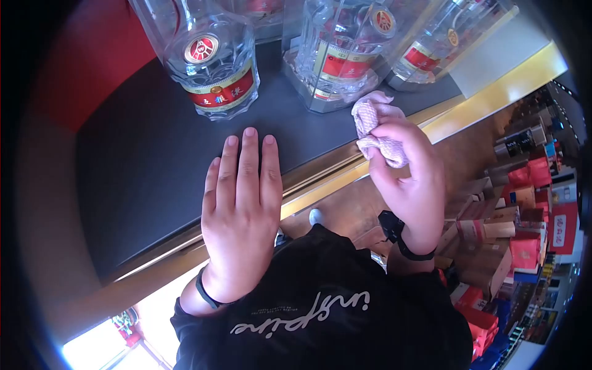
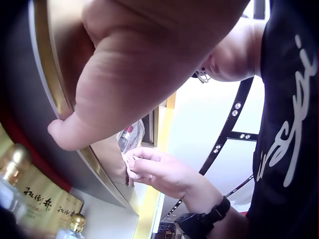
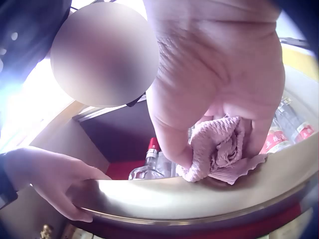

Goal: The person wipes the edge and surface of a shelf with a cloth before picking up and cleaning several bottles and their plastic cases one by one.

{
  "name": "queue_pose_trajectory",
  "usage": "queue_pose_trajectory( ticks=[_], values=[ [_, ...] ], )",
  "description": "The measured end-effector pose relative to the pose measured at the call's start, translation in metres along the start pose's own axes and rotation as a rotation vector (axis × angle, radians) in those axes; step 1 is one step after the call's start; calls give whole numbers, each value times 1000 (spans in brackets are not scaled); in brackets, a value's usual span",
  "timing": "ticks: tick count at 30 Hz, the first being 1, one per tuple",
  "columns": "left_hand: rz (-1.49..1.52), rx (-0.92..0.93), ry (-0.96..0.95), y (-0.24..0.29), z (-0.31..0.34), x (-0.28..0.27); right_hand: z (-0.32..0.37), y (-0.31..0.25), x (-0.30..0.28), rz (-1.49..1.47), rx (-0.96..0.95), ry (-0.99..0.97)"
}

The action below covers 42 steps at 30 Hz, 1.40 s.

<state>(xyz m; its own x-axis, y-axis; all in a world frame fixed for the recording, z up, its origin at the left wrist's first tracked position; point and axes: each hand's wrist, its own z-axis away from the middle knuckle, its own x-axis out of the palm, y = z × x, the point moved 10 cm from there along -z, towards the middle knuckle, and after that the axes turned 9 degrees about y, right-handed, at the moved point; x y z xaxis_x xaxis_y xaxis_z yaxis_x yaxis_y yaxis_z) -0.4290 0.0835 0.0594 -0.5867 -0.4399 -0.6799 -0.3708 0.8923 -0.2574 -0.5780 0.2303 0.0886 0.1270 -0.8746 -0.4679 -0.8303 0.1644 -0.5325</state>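
A bunched pink cloth (image 1: pixel 385 135) is pinched in my right hand (image 1: pixel 410 166) at the shelf's gold front edge, right of centre in the head view. The right wrist view shows the crumpled cloth (image 3: pixel 219 149) under the fingers, against the metal rim (image 3: pixel 149 199). My left hand (image 1: pixel 243 203) lies with straight fingers on the dark shelf (image 1: pixel 148 166), its fingertips just short of a glass bottle (image 1: pixel 216 80) with a red label. In the left wrist view the right hand (image 2: pixel 164 174) holds the cloth beyond the left hand (image 2: pixel 114 94).
Farther right on the shelf stand a bottle in a clear case (image 1: pixel 339 61) and another cased bottle (image 1: pixel 425 55). Red and brown boxes (image 1: pixel 493 240) fill the floor area at the right. Below the shelf, gold-capped bottles (image 2: pixel 76 224) show in the left wrist view.
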Motion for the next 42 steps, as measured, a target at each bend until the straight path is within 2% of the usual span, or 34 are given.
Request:
queue_pose_trajectory(
  ticks=[3,6,8,11,16,19,21,32,37,39,42],
  values=[
    [8,-14,-1,2,-3,2,-2,-5,3,34,-40,-24],
    [64,-76,-56,4,-7,5,-10,-23,18,-125,-245,-153],
    [85,-138,-57,-2,-7,-4,-8,-37,30,-187,-311,-270],
    [104,-181,-56,-2,-9,-7,-9,-36,31,-175,-424,-316],
    [47,-227,-73,0,-10,-8,-9,-25,18,-133,-517,-378],
    [49,-258,-53,-1,-7,-7,0,-28,27,-218,-563,-481],
    [53,-267,-39,-1,-7,-9,2,-36,32,-204,-595,-482],
    [101,-210,100,-6,1,-17,-9,-92,84,-113,-626,-476],
    [133,-218,35,-6,-4,-14,-14,-84,74,-59,-587,-460],
    [137,-220,20,-6,-3,-13,-12,-73,61,-47,-477,-438],
    [126,-202,9,-5,-4,-12,-11,-64,49,32,-465,-454]
  ],
)
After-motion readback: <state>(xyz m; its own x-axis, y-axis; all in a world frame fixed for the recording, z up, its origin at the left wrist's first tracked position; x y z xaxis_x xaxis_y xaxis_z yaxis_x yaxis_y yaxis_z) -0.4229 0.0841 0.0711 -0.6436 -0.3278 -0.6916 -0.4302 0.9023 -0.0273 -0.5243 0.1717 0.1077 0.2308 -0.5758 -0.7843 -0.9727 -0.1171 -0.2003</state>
